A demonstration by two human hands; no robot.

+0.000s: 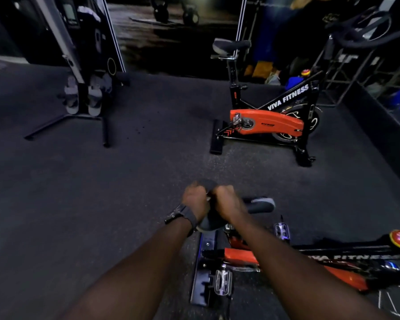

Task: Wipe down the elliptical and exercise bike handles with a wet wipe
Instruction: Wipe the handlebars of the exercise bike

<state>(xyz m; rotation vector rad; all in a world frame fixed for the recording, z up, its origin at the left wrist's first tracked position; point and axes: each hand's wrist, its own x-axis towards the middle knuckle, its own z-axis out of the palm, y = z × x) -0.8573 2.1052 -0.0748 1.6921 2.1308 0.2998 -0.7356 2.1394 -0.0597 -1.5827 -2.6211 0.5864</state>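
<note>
Dark gym flooring surrounds the near exercise bike (pixel 286 262) — above its saddle (pixel 260 204), left hand (pixel 194 199) and right hand (pixel 226 199) curl together, seemingly pinching something limp, likely the wipe.

open floor (pixel 148 158) ahead and left, spin bike (pixel 270 121) blocking far right, elliptical (pixel 83 93) far left

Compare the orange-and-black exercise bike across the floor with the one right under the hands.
The far orange-and-black exercise bike stands untouched and shows whole from the side. On the near orange-and-black bike, seen from above and partly cropped, the left hand and right hand both grip the dark padded saddle. Both read VIVA FITNESS and have orange guards.
</note>
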